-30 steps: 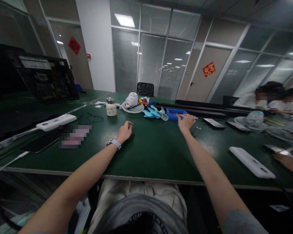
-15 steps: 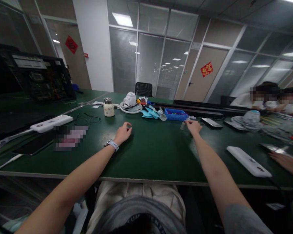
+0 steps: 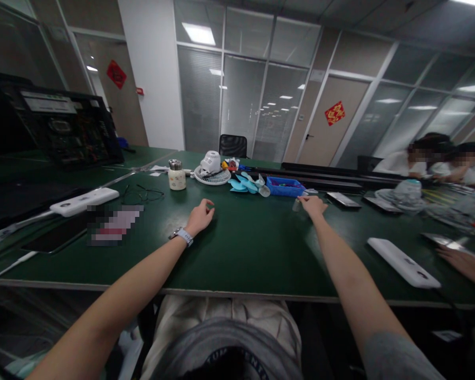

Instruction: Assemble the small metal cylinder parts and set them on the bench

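My left hand (image 3: 201,216), with a watch (image 3: 181,235) on its wrist, rests on the green table, fingers loosely curled and a gap at the thumb; nothing shows in it. Farther right, my right hand (image 3: 313,206) is closed in a pinch at the top of a small clear see-through piece (image 3: 296,205), whose kind I cannot make out. Just beyond that hand stands a blue basket (image 3: 285,189) with small purple items in it. To its left lie light-blue fan blades (image 3: 245,184), and behind my left hand sits a white fan (image 3: 211,171) with its round grille.
A cream bottle (image 3: 177,177) and eyeglasses (image 3: 144,193) are on the left, near a white power strip (image 3: 85,201) and a dark phone (image 3: 53,235). Another white power strip (image 3: 404,262) lies right of my right arm. A co-worker's hand (image 3: 459,264) reaches in at the right edge.
My right fingertips have shifted very slightly to the left, still at the small clear piece. My left hand stays in place.
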The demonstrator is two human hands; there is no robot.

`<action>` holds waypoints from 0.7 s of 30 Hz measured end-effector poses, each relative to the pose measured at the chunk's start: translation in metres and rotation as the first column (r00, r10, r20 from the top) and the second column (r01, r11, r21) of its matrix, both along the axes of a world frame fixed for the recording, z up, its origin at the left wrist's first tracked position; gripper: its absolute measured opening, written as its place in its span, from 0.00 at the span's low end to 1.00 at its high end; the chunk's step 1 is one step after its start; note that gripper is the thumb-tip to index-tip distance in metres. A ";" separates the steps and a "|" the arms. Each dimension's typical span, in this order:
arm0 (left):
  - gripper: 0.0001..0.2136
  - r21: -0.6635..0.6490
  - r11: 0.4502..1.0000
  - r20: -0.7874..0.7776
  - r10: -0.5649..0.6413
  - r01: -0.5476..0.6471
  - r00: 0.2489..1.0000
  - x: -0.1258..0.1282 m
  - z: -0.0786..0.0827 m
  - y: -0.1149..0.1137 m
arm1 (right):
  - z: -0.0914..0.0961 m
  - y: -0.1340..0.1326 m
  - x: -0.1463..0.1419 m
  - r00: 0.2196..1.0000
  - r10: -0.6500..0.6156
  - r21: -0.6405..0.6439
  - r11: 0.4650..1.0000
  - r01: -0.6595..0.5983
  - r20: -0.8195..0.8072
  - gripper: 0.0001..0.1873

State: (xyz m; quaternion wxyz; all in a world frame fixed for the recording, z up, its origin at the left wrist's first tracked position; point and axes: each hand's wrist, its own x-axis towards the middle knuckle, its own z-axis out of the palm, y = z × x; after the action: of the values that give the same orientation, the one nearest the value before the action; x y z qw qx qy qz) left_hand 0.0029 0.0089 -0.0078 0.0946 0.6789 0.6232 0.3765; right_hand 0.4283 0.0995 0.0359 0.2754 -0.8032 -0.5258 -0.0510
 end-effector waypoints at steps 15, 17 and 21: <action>0.12 -0.017 1.000 0.006 0.003 -0.003 1.000 0.001 0.001 -0.001 | -0.049 -0.026 0.053 0.929 -0.082 0.152 0.978 0.146 -0.361 0.29; 0.12 -0.011 1.000 0.001 0.001 -0.001 1.000 0.001 0.001 -0.001 | -0.048 -0.029 0.053 0.914 -0.101 0.151 0.973 0.172 -0.393 0.27; 0.12 0.015 0.999 0.020 -0.032 0.032 0.999 0.002 0.000 -0.001 | -0.048 -0.042 0.024 0.931 -0.045 0.157 0.982 0.108 -0.362 0.27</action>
State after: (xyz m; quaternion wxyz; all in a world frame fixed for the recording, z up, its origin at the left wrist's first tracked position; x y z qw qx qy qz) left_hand 0.0052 0.0080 -0.0075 0.1019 0.6856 0.6086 0.3862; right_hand 0.4524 0.0579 -0.0119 0.4334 -0.7918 -0.4287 0.0390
